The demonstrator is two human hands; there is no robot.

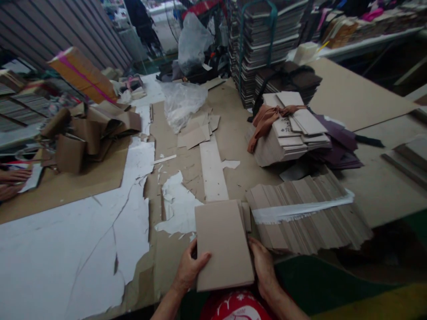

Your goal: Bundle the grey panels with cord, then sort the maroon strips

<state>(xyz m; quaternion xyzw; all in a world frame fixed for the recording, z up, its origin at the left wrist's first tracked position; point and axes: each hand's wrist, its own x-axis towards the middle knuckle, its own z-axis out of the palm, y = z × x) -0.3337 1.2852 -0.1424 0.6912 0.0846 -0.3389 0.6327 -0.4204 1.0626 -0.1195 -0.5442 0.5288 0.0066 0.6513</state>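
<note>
A stack of tan cardboard sheets [224, 244] lies between my two hands at the front edge of the table. On its left side is my left hand [191, 266], thumb resting on the top sheet and fingers hidden beyond the edge. My right hand [263, 263] presses along the right side, fingers against the sheet edges. Just right of it, a long row of cardboard pieces [307, 195] is bound by a white strip [303, 209]. A few smaller cardboard pieces [246, 216] show behind the stack's right edge.
Torn white paper [180, 202] and a pale strip [213, 171] lie ahead. A cloth-tied cardboard bundle [283, 138] sits at right, before tall strapped stacks [256, 44]. Clear plastic [183, 102] lies farther back. Another person's hands [13, 180] are at far left, near brown pieces [83, 138].
</note>
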